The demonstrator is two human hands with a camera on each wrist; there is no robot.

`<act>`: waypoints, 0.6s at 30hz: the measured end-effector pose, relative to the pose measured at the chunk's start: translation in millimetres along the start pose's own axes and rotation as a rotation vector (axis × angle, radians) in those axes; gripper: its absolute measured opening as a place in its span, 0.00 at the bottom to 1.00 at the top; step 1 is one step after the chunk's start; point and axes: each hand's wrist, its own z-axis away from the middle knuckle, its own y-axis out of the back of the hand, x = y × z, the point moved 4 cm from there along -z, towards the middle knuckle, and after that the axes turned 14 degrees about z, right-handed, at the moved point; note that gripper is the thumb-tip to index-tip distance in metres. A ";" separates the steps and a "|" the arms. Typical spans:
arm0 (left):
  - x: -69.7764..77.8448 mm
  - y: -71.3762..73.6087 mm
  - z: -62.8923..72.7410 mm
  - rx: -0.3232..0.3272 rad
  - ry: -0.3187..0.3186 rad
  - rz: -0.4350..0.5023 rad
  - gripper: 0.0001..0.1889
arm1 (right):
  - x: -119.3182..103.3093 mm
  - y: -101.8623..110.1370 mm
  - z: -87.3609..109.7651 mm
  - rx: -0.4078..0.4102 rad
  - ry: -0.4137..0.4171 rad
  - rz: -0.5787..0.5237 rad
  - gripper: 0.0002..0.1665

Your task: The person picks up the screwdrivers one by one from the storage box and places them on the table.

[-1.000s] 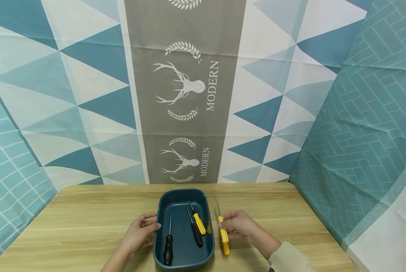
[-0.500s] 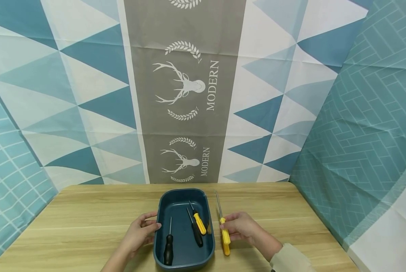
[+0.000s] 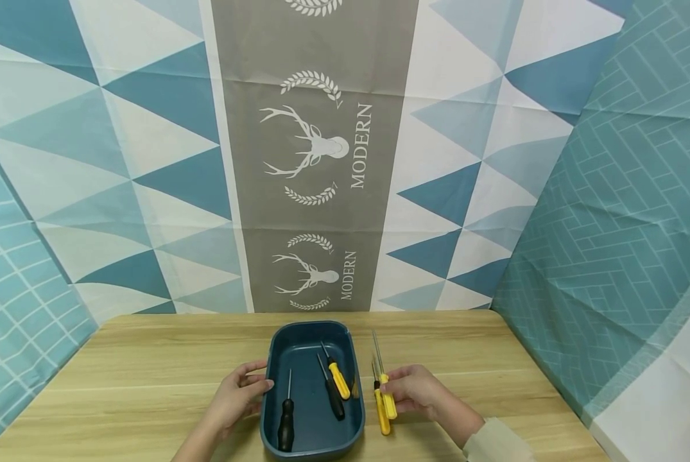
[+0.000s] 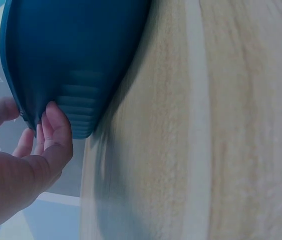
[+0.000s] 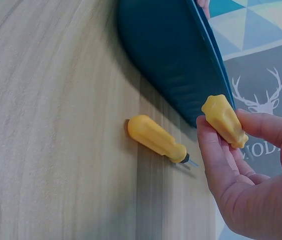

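Note:
A dark blue tray (image 3: pixel 304 423) stands on the wooden table in the head view. At its left side, my left hand (image 3: pixel 236 399) holds the rim, thumb over the edge and fingers against the outer wall (image 4: pixel 81 60). My right hand (image 3: pixel 416 388) pinches a yellow-handled screwdriver (image 3: pixel 389 405) by its handle, shaft pointing away from me. In the right wrist view the held handle (image 5: pixel 224 121) is raised above the table. Another yellow screwdriver (image 3: pixel 382 414) with a black collar lies on the table, between the tray and my right hand.
Inside the tray are a black-handled screwdriver (image 3: pixel 286 423) at the left, another black one (image 3: pixel 334 398) at the right, and a yellow one (image 3: pixel 339 380) beside it. A patterned cloth (image 3: pixel 316 212) hangs behind the table (image 3: pixel 165 378).
My right hand has moved slightly right with the screwdriver, away from the tray. The yellow screwdriver lying on the table is now more fully uncovered. My left hand and the tray stay put.

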 end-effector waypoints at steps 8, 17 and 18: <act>0.0 0.1 -0.5 -0.007 0.000 0.000 0.26 | 5.5 -0.5 -1.1 0.016 -0.020 0.003 0.25; -1.3 0.3 -2.2 -0.010 -0.003 -0.001 0.26 | 9.3 0.0 -2.4 0.010 -0.015 -0.004 0.26; -1.5 0.3 -2.4 -0.010 -0.003 -0.001 0.26 | 9.8 0.2 -2.6 0.010 -0.015 -0.006 0.26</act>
